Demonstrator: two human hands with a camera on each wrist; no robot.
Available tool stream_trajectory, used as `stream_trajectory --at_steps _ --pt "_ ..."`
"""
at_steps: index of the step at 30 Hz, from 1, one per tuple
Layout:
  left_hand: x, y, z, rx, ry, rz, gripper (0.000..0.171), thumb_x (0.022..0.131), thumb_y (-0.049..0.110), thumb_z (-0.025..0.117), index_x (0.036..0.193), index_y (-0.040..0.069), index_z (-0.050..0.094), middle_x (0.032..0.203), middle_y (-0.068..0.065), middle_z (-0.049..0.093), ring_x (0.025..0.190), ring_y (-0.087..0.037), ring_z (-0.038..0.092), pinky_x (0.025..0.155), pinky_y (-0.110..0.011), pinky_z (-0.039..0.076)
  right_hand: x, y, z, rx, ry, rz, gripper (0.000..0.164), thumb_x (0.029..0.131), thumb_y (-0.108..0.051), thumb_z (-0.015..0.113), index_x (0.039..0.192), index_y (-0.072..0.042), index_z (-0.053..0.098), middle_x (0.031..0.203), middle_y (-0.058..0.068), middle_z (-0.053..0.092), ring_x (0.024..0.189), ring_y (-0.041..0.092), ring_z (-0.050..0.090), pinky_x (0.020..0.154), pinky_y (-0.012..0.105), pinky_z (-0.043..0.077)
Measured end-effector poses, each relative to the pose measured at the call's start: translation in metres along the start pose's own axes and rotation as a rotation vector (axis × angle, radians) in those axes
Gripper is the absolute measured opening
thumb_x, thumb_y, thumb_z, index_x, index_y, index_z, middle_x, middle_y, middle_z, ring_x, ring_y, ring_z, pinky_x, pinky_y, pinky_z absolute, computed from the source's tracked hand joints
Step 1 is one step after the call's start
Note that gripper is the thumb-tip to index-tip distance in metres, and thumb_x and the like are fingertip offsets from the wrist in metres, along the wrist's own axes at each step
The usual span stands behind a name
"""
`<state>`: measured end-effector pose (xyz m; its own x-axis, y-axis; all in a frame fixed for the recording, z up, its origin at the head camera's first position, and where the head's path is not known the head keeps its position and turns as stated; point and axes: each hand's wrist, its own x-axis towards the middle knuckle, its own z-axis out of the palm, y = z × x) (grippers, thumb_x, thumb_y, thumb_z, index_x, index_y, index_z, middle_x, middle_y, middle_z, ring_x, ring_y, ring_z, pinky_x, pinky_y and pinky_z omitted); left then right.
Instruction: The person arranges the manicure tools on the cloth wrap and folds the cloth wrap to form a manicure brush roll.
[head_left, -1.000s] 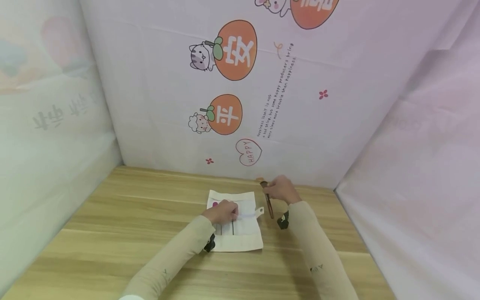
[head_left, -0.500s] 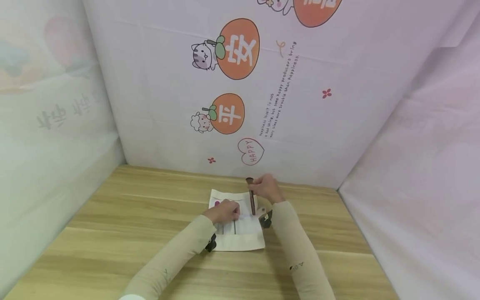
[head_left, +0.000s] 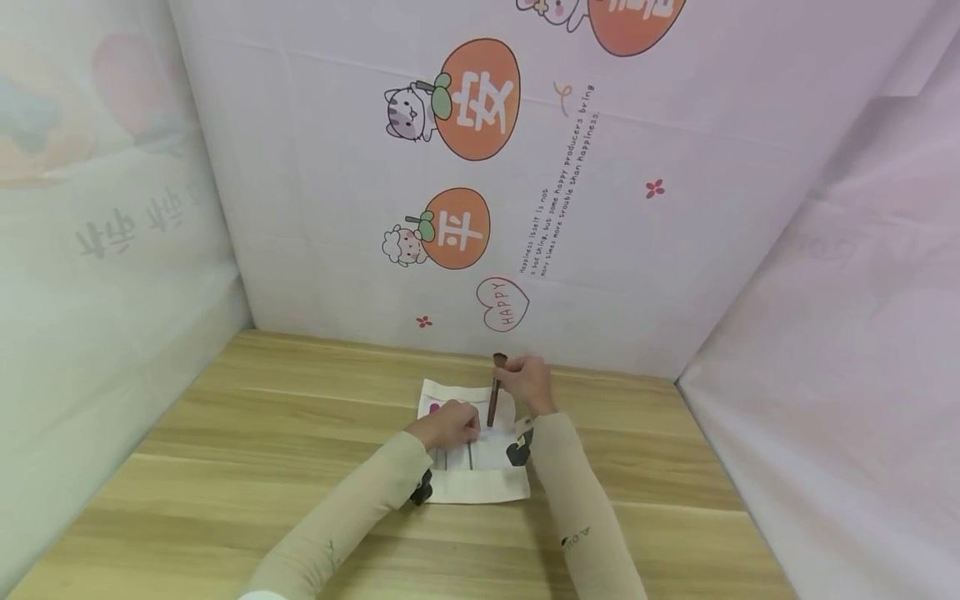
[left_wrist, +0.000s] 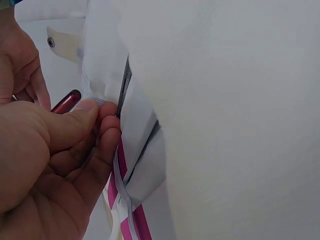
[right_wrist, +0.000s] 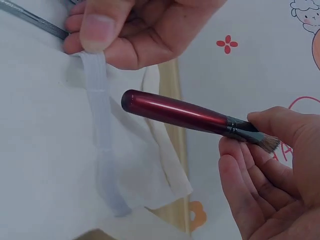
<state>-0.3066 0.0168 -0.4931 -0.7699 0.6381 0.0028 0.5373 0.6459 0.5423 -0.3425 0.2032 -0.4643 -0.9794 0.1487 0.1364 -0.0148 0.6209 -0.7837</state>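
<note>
A cream fabric pouch (head_left: 487, 488) lies unfolded on the table. My left hand (head_left: 453, 423) pinches its white elastic band (right_wrist: 101, 125) between thumb and fingers, lifting it off the cloth. My right hand (head_left: 528, 385) holds a makeup brush (right_wrist: 175, 113) by the dark ferrule near its bristles. The brush's glossy dark red handle points toward the band, with its rounded end apart from it in the right wrist view. Slim grey metal tools (right_wrist: 35, 21) lie in the pouch beside my left fingers. Their far ends are hidden.
A snap tab (left_wrist: 64, 44) sticks out from the pouch's right side. Magenta pieces (left_wrist: 142, 222) show at its left part. The wooden table (head_left: 262, 433) meets a printed white cloth wall (head_left: 337, 250) just behind the pouch, with cloth walls on both sides.
My right hand has brought the brush leftward from beside the pouch to over it, near the elastic band. My left hand has kept its place on the band.
</note>
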Motion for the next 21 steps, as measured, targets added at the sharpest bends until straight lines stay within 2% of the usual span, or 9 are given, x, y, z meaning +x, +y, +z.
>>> stream_trajectory --at_steps 2,4,8,10,13,16,18,20,21 --pt "0.0 0.001 0.0 -0.01 -0.002 -0.01 0.013 0.099 0.004 0.068 0.087 0.008 0.07 0.084 -0.001 0.068 0.077 -0.011 0.055 0.076 -0.028 0.049 -0.001 0.001 0.004 0.006 -0.001 0.007 0.02 0.089 -0.019 0.081 0.09 0.001 0.08 0.101 0.017 0.076 0.087 0.025 0.074 0.073 0.031 0.057" --pt "0.0 0.001 0.0 -0.015 -0.005 -0.016 0.014 0.099 0.004 0.068 0.086 0.008 0.07 0.083 -0.001 0.068 0.076 -0.011 0.056 0.075 -0.028 0.05 -0.002 0.002 0.007 0.001 -0.011 0.007 0.021 0.089 -0.019 0.081 0.092 0.001 0.081 0.117 0.019 0.07 0.106 0.031 0.069 0.089 0.039 0.059" --pt "0.0 0.002 0.0 -0.002 -0.004 -0.02 0.014 0.1 0.005 0.068 0.086 0.009 0.07 0.082 0.0 0.067 0.075 -0.01 0.056 0.074 -0.027 0.05 -0.006 0.002 0.01 -0.031 -0.049 -0.002 0.02 0.09 -0.018 0.08 0.083 0.0 0.079 0.14 0.022 0.055 0.134 0.039 0.053 0.112 0.051 0.05" --pt "-0.001 0.003 0.001 0.002 0.0 -0.02 0.015 0.1 0.005 0.068 0.086 0.009 0.069 0.081 0.001 0.066 0.074 -0.009 0.055 0.072 -0.026 0.048 -0.008 0.001 0.011 -0.055 -0.064 -0.003 0.02 0.089 -0.019 0.082 0.079 -0.002 0.078 0.148 0.024 0.049 0.134 0.04 0.054 0.11 0.05 0.05" --pt "-0.001 0.003 0.001 -0.003 0.007 -0.022 0.015 0.1 0.006 0.067 0.085 0.009 0.068 0.079 0.003 0.063 0.071 -0.008 0.053 0.069 -0.023 0.046 -0.009 0.0 0.012 -0.077 -0.095 0.002 0.022 0.089 -0.02 0.083 0.075 -0.003 0.076 0.153 0.025 0.043 0.113 0.034 0.063 0.091 0.043 0.056" --pt "-0.002 0.003 0.002 -0.017 0.01 -0.02 0.019 0.101 0.006 0.066 0.082 0.009 0.066 0.076 0.004 0.059 0.068 -0.008 0.051 0.066 -0.022 0.043 -0.01 0.001 0.013 -0.086 -0.135 0.027 0.025 0.088 -0.019 0.083 0.071 -0.006 0.072 0.133 0.026 0.064 0.083 0.022 0.064 0.069 0.031 0.052" --pt "-0.003 0.003 0.002 -0.028 0.01 -0.019 0.021 0.102 0.006 0.066 0.081 0.009 0.065 0.074 0.004 0.057 0.067 -0.008 0.05 0.065 -0.022 0.042 -0.009 0.003 0.015 -0.101 -0.167 0.04 0.029 0.089 -0.019 0.083 0.067 -0.008 0.068 0.101 0.018 0.076 0.069 0.016 0.059 0.06 0.027 0.047" --pt "-0.003 0.003 0.001 -0.034 0.009 -0.02 0.023 0.102 0.005 0.065 0.079 0.009 0.064 0.073 0.004 0.056 0.067 -0.009 0.05 0.065 -0.022 0.041 -0.009 0.005 0.016 -0.133 -0.199 0.044 0.034 0.089 -0.02 0.082 0.063 -0.01 0.063 0.071 0.009 0.072 0.06 0.012 0.054 0.054 0.025 0.042" --pt "-0.004 0.003 0.002 -0.034 0.01 -0.02 0.023 0.102 0.005 0.064 0.079 0.01 0.064 0.073 0.004 0.056 0.067 -0.009 0.05 0.066 -0.023 0.042 -0.009 0.006 0.016 -0.149 -0.209 0.039 0.035 0.089 -0.021 0.082 0.062 -0.011 0.062 0.067 0.004 0.069 0.058 0.011 0.052 0.053 0.024 0.041"
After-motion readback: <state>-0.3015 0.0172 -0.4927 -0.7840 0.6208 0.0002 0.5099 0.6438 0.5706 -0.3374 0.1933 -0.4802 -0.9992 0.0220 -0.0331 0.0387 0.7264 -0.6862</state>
